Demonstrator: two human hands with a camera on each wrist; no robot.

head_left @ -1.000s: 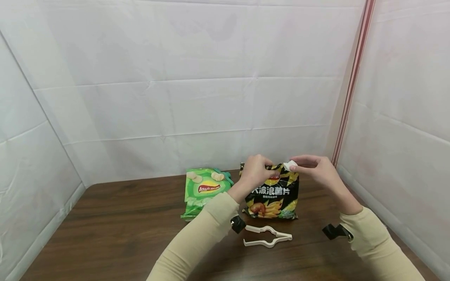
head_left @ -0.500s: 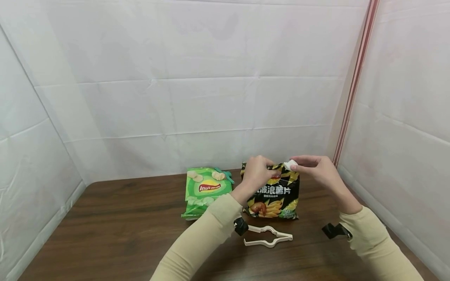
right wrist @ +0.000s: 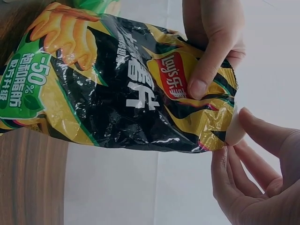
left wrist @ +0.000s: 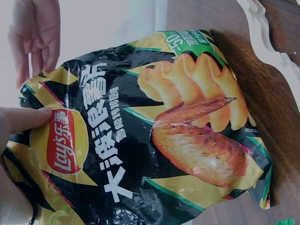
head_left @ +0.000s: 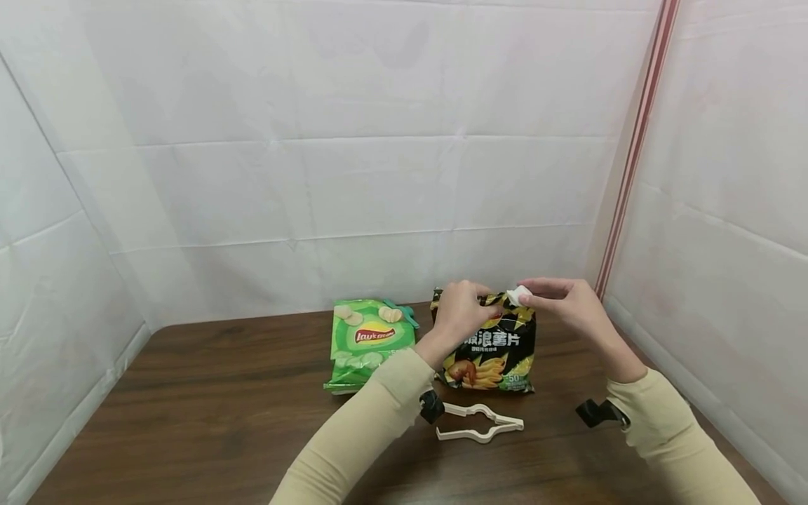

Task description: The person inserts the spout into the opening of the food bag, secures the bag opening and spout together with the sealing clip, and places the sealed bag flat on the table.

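Observation:
A black and yellow bag of Lay's chips (head_left: 486, 361) stands upright on the table, its printed front towards me. My left hand (head_left: 457, 310) pinches the bag's upper part, its thumb on the front beside the red logo in the right wrist view. My right hand (head_left: 571, 308) pinches a small white clip (head_left: 517, 295) at the bag's top right corner. In the right wrist view the white clip (right wrist: 236, 129) sits against the bag's crimped top edge, partly hidden between thumb and fingers.
A green Lay's bag (head_left: 372, 344) lies to the left, with a teal clip (head_left: 407, 313) at its upper right corner. In front of the black bag, a long white bag clip (head_left: 482, 435) lies spread apart on the brown table (head_left: 208, 407). White sheeting (head_left: 379, 161) surrounds the table.
Both hands keep their holds on the bag and the white clip, almost still. The bag's upper part shifts very slightly; the things on the table stay put.

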